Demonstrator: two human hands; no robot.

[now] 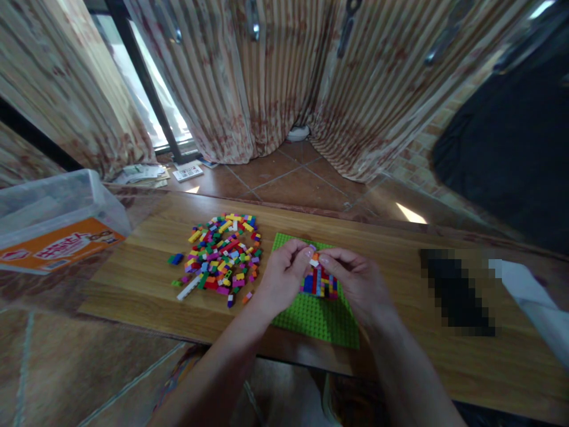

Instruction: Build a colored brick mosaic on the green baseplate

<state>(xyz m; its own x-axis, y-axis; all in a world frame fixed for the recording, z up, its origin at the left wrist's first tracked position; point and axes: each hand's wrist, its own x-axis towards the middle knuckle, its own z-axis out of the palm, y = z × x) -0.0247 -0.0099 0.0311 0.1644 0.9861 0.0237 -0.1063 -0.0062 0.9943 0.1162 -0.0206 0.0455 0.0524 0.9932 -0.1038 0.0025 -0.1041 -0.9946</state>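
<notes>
Both hands meet above a green studded baseplate (320,320) on the wooden table. My left hand (284,276) pinches small toy bricks (315,261), orange and white among them, between thumb and fingers. From the other side my right hand (355,279) closes its thumb and fingertips on the same little bricks. Just below the fingertips, a patch of joined bricks (320,284) in red, blue, yellow and purple sits on the plate, partly covered by the hands. Left of the plate spreads a pile of loose bricks (224,258) in many colours.
A clear plastic box (93,198) with an orange label stands at the table's left end. On the right lie a blurred-out dark object (456,293) and something white (528,290). Striped curtains (267,83) hang beyond the table, and papers (142,174) lie on the floor.
</notes>
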